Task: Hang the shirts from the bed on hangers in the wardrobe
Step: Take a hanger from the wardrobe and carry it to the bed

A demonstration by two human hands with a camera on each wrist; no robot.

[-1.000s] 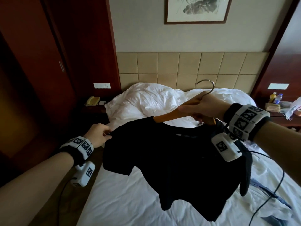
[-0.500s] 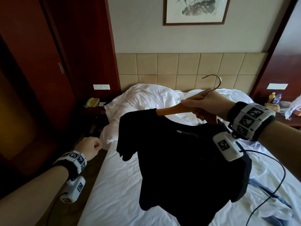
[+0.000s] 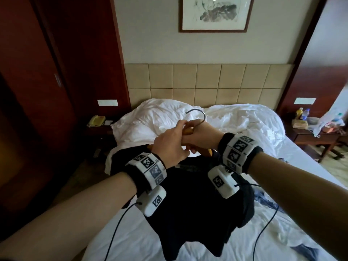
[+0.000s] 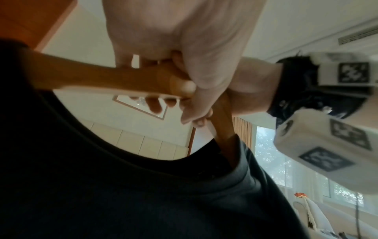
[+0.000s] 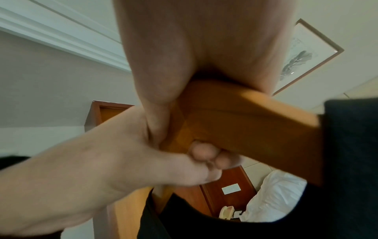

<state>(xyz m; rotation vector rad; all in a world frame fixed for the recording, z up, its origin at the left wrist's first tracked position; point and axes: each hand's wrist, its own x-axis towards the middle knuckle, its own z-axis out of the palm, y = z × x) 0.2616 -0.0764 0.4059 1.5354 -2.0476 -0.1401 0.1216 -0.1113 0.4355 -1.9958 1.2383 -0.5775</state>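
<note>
The black shirt [image 3: 197, 200], already draped on the wooden hanger [image 3: 188, 131] above the bed [image 3: 282, 213], is gripped at the hanger's centre by the right hand [image 3: 202, 137] and, seemingly, the left hand [image 3: 170, 146], so a handover and carrying to the wardrobe [image 3: 37, 91] are called for.

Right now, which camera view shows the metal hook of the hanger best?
The head view: the whole curved metal hook rises above both hands against the white bedding. The two wrist views show only the wooden hanger and the black shirt; the hook is hidden there.
</note>
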